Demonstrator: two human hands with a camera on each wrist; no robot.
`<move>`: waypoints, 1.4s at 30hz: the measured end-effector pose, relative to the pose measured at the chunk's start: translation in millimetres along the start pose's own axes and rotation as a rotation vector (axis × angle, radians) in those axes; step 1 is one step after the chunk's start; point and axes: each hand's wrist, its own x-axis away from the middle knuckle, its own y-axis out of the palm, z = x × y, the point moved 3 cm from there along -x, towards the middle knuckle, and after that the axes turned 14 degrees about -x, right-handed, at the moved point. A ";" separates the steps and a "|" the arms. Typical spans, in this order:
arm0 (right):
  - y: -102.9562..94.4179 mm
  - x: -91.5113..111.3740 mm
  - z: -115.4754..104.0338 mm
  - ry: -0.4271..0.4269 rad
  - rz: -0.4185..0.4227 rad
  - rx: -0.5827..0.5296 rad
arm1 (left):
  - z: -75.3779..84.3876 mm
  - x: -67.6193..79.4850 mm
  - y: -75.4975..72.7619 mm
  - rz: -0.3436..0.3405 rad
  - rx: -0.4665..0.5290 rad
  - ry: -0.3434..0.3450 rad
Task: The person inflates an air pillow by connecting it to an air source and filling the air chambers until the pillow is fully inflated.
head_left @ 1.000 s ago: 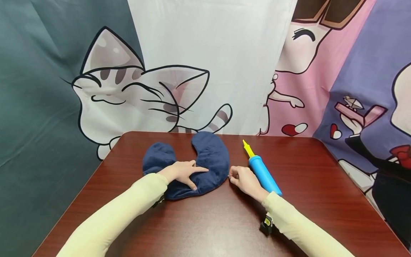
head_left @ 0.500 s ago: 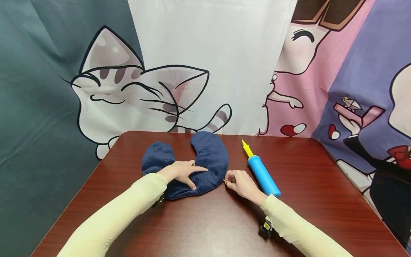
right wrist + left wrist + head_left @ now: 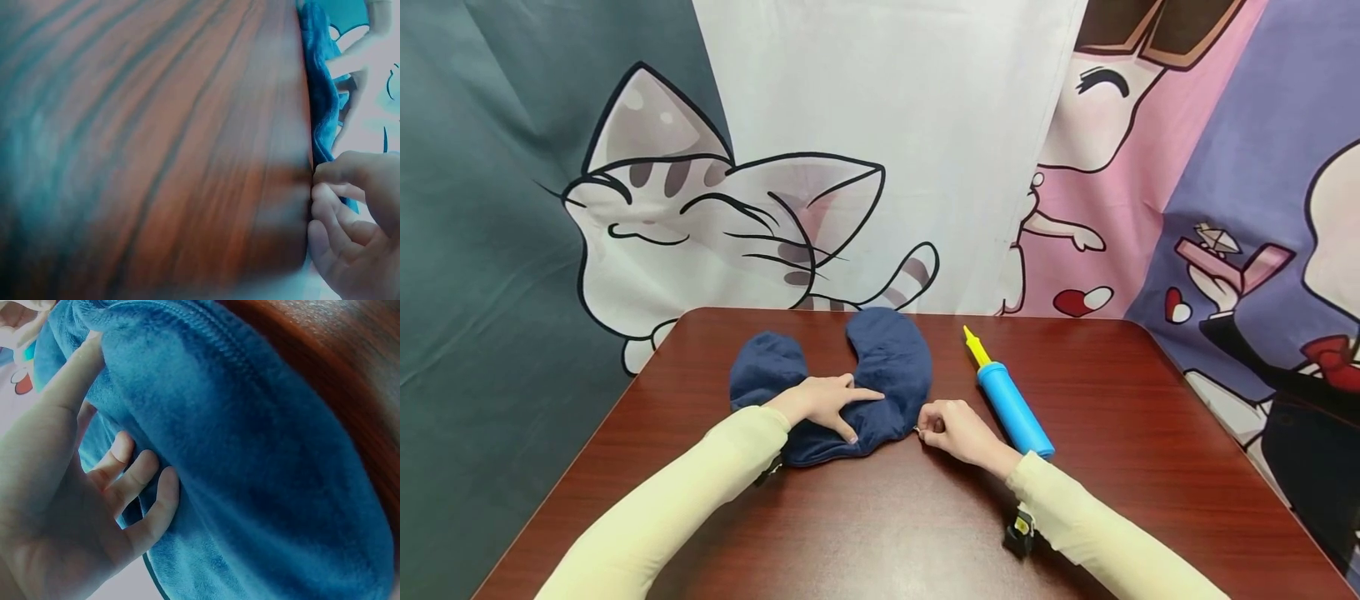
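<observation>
The left hand (image 3: 831, 404) rests on the navy U-shaped pillow (image 3: 895, 367) with its thumb and index finger spread wide and straight; the left wrist view shows the other fingers bent against the plush. The right hand (image 3: 958, 429) is narrowed to a pinch, thumb and fingertips together on a small shiny tab (image 3: 917, 429) at the pillow's right near edge; the tab is too small to identify.

The pillow lies mostly under and beyond the left hand, its two lobes pointing away from the person, its rounded base on the near side. The right hand is just outside its border. A ribbed seam (image 3: 206, 337) runs along the edge in the left wrist view.

Both arms wear pale yellow sleeves (image 3: 700, 475), with a small black device (image 3: 1019, 533) strapped at the right wrist. Just right of the right hand, apart from the pillow, a blue pump (image 3: 1017, 410) lies slantwise, its yellow end pointing away; any lettering on it is too small to tell.

All this lies on a reddish-brown table (image 3: 865, 533). Behind hangs a printed cloth (image 3: 910, 83) with a smiling cat (image 3: 655, 217) and cartoon figures on pink and purple.
</observation>
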 end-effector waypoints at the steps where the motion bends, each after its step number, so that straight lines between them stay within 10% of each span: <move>1: -0.2 -0.4 0.2 -0.001 -0.010 -0.010 | -0.2 0.2 0.2 0.002 -0.002 -0.001; 42: -26.9 -36.4 33.7 0.338 0.235 -0.112 | 39.2 -9.5 -9.8 -0.011 0.191 -0.366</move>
